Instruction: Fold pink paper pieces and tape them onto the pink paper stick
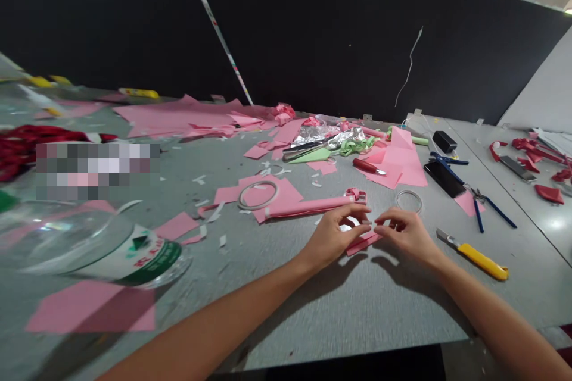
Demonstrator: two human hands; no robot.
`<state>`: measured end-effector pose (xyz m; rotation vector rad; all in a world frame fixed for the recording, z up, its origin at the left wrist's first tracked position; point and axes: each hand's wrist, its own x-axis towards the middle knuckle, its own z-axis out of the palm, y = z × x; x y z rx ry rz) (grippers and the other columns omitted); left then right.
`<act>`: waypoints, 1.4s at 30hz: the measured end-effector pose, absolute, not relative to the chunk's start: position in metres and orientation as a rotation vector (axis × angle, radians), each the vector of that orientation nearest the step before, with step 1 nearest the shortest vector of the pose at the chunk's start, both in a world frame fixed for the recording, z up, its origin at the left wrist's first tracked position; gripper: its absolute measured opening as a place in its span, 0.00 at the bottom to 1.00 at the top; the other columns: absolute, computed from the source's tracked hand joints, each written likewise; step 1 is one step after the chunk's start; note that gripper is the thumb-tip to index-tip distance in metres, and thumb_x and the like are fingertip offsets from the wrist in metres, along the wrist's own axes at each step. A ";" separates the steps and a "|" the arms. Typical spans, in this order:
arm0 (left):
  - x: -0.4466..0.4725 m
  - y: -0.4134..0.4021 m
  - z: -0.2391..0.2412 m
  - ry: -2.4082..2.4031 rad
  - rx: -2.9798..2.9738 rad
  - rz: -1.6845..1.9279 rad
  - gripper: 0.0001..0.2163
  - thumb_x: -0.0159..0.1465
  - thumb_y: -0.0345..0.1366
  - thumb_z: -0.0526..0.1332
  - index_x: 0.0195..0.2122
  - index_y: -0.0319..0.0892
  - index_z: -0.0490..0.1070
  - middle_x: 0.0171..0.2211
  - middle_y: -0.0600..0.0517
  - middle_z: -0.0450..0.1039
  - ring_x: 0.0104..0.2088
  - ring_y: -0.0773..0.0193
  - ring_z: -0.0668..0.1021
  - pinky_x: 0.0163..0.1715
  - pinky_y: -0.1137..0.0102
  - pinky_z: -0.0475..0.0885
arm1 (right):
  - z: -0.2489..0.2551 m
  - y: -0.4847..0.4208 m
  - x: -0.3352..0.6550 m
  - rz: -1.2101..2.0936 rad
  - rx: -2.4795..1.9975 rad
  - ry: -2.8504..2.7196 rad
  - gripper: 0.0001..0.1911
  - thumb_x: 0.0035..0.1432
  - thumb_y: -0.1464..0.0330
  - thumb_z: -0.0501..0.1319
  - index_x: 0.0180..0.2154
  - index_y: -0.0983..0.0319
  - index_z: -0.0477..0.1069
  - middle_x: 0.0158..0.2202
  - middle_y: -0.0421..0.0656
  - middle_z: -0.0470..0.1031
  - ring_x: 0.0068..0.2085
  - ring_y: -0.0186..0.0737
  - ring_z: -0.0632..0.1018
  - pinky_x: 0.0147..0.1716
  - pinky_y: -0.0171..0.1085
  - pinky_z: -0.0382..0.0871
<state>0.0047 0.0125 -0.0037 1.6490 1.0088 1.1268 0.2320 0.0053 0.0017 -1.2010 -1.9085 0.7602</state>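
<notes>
My left hand (342,227) and my right hand (404,231) meet fingertip to fingertip above the grey table, each curled into a pinch. Whatever lies between the fingertips is too small to make out. Just below them is a folded pink paper strip (363,243); whether the fingers touch it I cannot tell. Behind the left hand lies a long rolled pink paper piece (308,208) with a curled end. A silver ring (409,192) rests beyond the right hand. To its right is a yellow utility knife (482,261).
A large clear bottle (102,244) lies at the left. Pliers (479,197), a black phone (445,177) and a red-handled knife (369,167) are at the right. Another ring (258,195) lies on pink paper. Foil (346,138) and paper scraps spread toward the black panel (313,30).
</notes>
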 end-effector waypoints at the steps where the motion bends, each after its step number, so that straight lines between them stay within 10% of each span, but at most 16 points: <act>1: 0.006 0.011 -0.003 0.989 1.651 1.112 0.14 0.62 0.39 0.72 0.48 0.44 0.82 0.38 0.50 0.84 0.39 0.58 0.85 0.41 0.63 0.81 | 0.002 0.003 0.228 0.852 -1.172 -1.896 0.09 0.66 0.61 0.68 0.39 0.60 0.83 0.37 0.46 0.84 0.30 0.39 0.76 0.31 0.38 0.68; 34: 0.000 0.009 -0.006 0.966 2.059 0.982 0.07 0.67 0.30 0.65 0.44 0.44 0.80 0.38 0.50 0.82 0.37 0.59 0.82 0.40 0.66 0.78 | 0.001 0.026 0.259 1.207 -1.407 -1.702 0.11 0.56 0.61 0.70 0.28 0.60 0.74 0.22 0.38 0.72 0.22 0.35 0.72 0.23 0.34 0.62; 42: 0.005 0.004 -0.018 0.594 2.695 0.784 0.11 0.74 0.28 0.59 0.49 0.43 0.81 0.49 0.43 0.83 0.50 0.53 0.83 0.54 0.59 0.78 | -0.006 0.030 0.266 1.301 -1.450 -1.844 0.11 0.58 0.63 0.69 0.28 0.62 0.74 0.19 0.36 0.70 0.21 0.32 0.67 0.21 0.32 0.57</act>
